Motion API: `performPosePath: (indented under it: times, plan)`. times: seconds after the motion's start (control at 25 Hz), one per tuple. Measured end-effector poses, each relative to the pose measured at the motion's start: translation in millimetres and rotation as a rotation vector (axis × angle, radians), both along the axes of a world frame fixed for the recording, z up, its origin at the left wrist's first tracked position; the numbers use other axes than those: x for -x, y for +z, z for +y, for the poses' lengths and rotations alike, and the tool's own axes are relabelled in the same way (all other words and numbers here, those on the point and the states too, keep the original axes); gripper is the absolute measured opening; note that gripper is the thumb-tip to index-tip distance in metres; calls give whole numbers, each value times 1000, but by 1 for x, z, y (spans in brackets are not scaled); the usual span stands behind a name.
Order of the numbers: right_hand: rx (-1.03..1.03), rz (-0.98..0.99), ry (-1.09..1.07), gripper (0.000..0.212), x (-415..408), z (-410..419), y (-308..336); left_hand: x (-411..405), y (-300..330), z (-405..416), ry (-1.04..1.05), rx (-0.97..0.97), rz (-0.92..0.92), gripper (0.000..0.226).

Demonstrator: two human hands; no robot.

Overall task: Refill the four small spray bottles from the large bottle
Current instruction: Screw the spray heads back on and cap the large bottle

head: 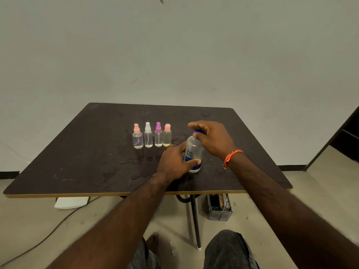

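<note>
We see the left hand [174,164] wrapped around the lower body of the large bottle [193,152], which stands upright on the dark table [77,162]. The right hand [212,139] closes over its blue cap [197,131]. Just left of the large bottle, four small spray bottles [152,135] stand in a row, capped and nearly empty.

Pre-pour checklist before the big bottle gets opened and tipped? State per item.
1. Large bottle upright on table: ok.
2. Left hand steadying its body: ok.
3. Right hand on blue cap: ok; cap off: cannot tell.
4. Four small spray bottles upright in a row: ok.
5. Small bottles opened to receive: not ok, tops all on.
6. Table dry around the bottles: not ok, wet patches visible.
</note>
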State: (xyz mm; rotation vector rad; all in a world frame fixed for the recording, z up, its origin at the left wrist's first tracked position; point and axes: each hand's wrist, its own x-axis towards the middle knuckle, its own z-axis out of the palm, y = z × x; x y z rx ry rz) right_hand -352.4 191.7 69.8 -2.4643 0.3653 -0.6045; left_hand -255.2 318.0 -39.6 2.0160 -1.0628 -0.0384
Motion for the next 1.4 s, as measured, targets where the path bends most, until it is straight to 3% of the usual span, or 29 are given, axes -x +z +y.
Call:
performPosePath:
  times: [0.08,0.16,0.24,0.36,0.56,0.64,0.76,0.88,1.04,1.16,1.28,1.4]
  plan:
    - [-10,-67,-105,30,-2,-1,-1,0,0,-1,19,-12,0,69]
    - [48,-60,-166,41,-2,-1,2,1,0,-1,27,-21,5,70]
    - [56,20,-86,53,0,-4,5,1,1,0,14,-19,12,68]
    - [-26,126,77,44,5,-10,9,0,1,1,8,-11,14,71]
    - [12,52,-58,28,8,-17,12,3,3,1,19,-12,3,74]
    - [37,50,-107,33,8,-16,7,3,3,1,22,-21,11,73]
    - [-31,60,6,50,8,-11,0,3,2,1,19,-28,21,70]
    - [-28,71,103,38,8,-12,3,3,3,1,35,-40,4,70]
    - [15,48,-23,30,6,-14,7,4,3,1,27,-19,15,68]
    - [110,46,-136,40,1,-8,9,6,3,2,31,-12,29,66]
    - [104,171,0,51,2,-8,10,6,4,2,30,-25,39,66]
    - [23,196,100,43,7,-12,12,6,4,4,25,-20,41,69]
